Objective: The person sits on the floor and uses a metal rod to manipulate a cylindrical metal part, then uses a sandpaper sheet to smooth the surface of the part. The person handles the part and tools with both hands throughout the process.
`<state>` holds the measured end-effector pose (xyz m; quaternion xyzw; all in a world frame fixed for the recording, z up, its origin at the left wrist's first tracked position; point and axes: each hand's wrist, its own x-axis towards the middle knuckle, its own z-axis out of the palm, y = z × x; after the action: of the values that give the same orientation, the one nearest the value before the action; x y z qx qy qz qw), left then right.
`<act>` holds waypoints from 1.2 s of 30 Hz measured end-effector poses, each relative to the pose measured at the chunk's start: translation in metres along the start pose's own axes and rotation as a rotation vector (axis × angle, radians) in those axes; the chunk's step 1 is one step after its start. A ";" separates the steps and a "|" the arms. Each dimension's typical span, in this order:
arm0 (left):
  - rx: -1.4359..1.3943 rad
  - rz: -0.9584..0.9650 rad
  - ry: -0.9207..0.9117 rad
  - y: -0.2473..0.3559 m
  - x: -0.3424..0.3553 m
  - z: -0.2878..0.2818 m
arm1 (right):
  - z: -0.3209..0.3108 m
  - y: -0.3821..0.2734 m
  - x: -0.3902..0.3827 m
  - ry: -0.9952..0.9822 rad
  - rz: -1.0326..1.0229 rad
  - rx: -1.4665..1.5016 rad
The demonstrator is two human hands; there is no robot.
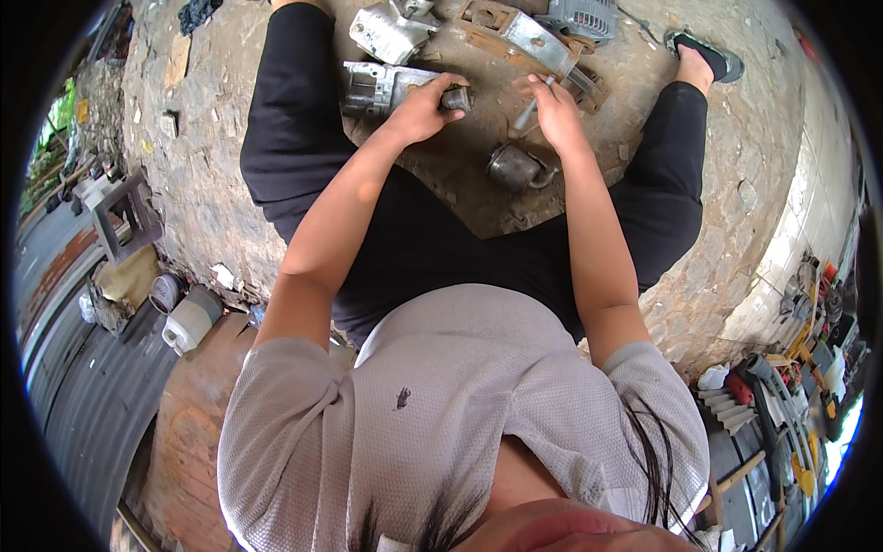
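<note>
A silvery cast-metal housing (366,89) lies on the ground between my spread legs. My left hand (425,110) curls over its right end, fingers and thumb around a short, dark metal cylinder (455,99). Whether that cylinder is joined to the housing, I cannot tell. To the right, my right hand (557,112) is closed on a slim grey metal rod (527,117), which slants down and left from the fingers. Below the rod sits a dark, round metal piece (513,168) with a bent arm on its right side.
Another silvery casting (394,32) lies beyond the housing. A rusty metal frame (520,39) and a grey finned motor casing (584,18) are at the far right. A white jug (193,320) and corrugated sheets (101,396) lie left; piled scrap (782,396) lies right.
</note>
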<state>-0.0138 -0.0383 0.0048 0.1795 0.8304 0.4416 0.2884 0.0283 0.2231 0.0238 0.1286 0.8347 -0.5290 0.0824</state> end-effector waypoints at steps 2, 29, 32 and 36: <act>-0.076 0.030 0.040 -0.008 0.002 0.001 | -0.007 -0.010 -0.004 -0.082 0.057 -0.067; -0.220 -0.449 -0.050 -0.027 0.013 -0.006 | 0.026 -0.026 -0.030 -0.007 -0.387 -0.201; -0.274 -0.454 -0.043 -0.039 0.013 -0.005 | 0.012 -0.037 -0.026 -0.086 -0.176 -0.012; -0.334 -0.382 -0.083 -0.012 0.015 -0.001 | -0.001 -0.023 -0.018 -0.103 -0.066 0.148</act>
<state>-0.0266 -0.0371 -0.0095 -0.0127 0.7524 0.5024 0.4258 0.0383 0.2121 0.0491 0.0792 0.7919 -0.5975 0.0980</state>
